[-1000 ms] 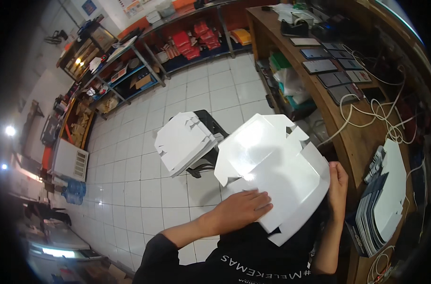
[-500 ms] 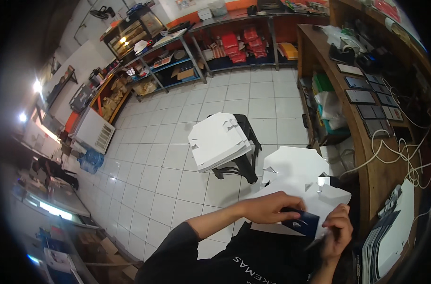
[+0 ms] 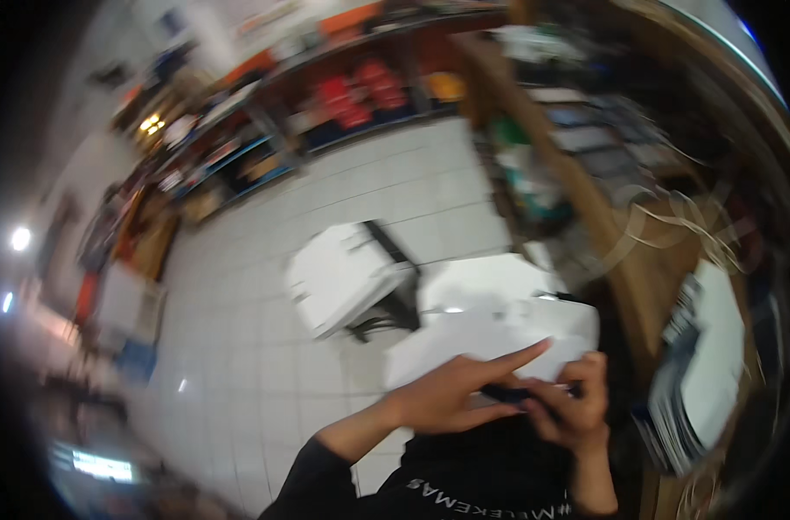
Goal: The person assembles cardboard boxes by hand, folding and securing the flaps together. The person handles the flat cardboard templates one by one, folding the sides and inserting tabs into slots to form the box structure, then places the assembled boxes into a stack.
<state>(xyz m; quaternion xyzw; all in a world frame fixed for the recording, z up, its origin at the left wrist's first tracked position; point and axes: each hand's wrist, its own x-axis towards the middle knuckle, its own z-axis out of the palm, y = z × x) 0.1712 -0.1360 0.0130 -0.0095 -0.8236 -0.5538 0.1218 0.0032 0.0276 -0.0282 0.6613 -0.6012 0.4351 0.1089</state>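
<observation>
White floor tiles (image 3: 265, 286) fill the middle of your view, blurred by motion, with shelving (image 3: 325, 95) full of red, orange and blue goods curving along the far wall from ten to twelve o'clock. A long wooden counter (image 3: 637, 260) runs down the right side from one to four o'clock, carrying cables and flat dark items too smeared to identify. At centre, a stack of white flat cartons (image 3: 343, 277) rests on a dark stool (image 3: 395, 303).

Just below and right of that stack, at about five o'clock from centre, you hold a folded white carton (image 3: 499, 334) in front of your chest. Your left hand (image 3: 451, 394) lies across its lower edge with the fingers stretched out flat, the forefinger pointing toward two o'clock; it presses rather than grasps. Your right hand (image 3: 572, 403) is curled closed around the carton's lower right corner, where a small dark object (image 3: 507, 392) sits between both hands; what it is cannot be made out.

A pile of white and dark sheets (image 3: 702, 364) lies on the counter at four o'clock.
</observation>
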